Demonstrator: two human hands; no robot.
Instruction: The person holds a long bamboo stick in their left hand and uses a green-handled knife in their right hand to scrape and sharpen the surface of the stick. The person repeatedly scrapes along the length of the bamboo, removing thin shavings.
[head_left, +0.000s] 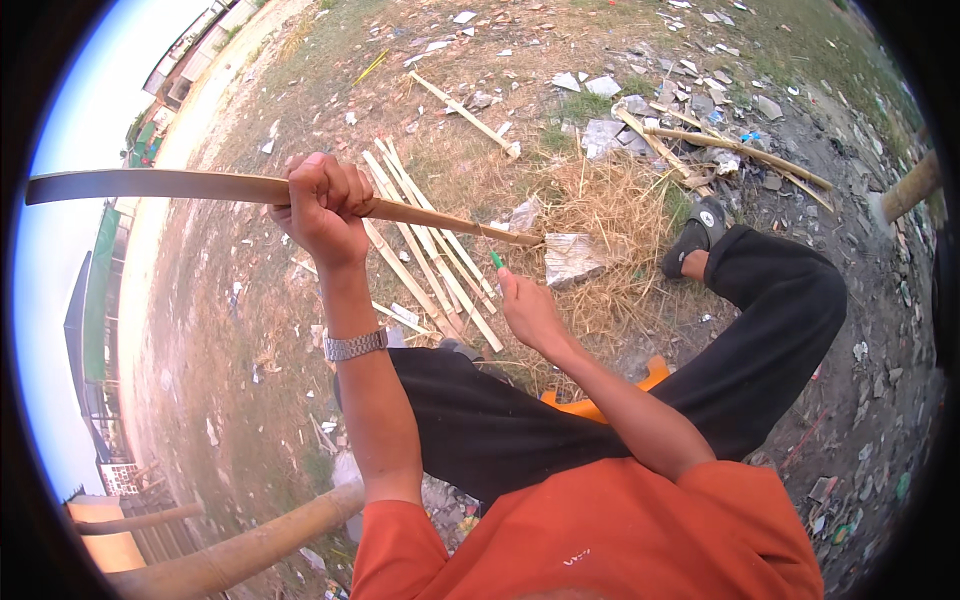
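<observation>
My left hand [328,212], with a metal watch on its wrist, is closed around a long split bamboo strip [160,186]. The strip runs from the far left, through my fist, and its other end slants down near a pale block [575,260]. Lower and to the right, my right hand [532,312] is closed on a slim object with a green end [496,259]; the rest of it is hidden in the fingers, so its kind cannot be made out. That green end lies just below the strip, and I cannot tell whether they touch.
Several pale bamboo strips [425,250] lie on the ground beyond my legs. Dry straw-like shavings [620,225] are heaped by my shoe [697,236]. An orange stool [657,372] shows beneath me. Thick bamboo poles [250,545] stand close; more split pieces [735,148] and rubble lie far right.
</observation>
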